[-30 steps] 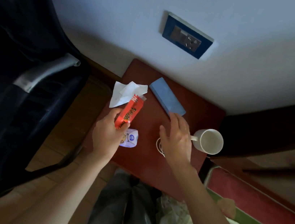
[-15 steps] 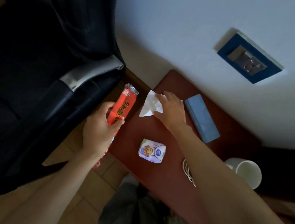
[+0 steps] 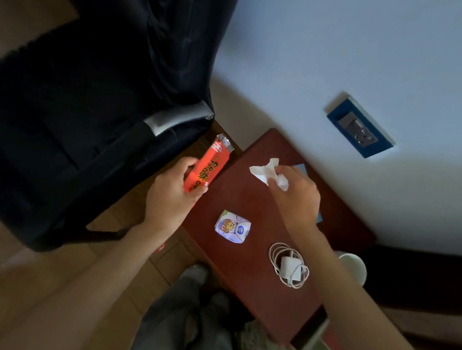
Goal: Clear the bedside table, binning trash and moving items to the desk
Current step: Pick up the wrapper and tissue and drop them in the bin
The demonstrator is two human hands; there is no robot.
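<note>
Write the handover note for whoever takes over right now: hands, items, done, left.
Left hand: holds the red wrapper, off the table's left edge.
Right hand: bunching the tissue above the table.
On the table: small packet, charger with cable, blue box partly hidden by the hand; mug at the right edge.
Done: nothing binned yet.
Left: bin trash, move the rest to the desk.

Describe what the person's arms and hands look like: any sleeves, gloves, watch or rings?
Both forearms are bare as far as the picture shows; no sleeve or cuff comes into view. The left hand and the right hand wear no gloves. No watch, band or ring shows on either wrist or on the visible fingers. The picture is dim and slightly blurred, so small markings cannot be ruled out.
</note>
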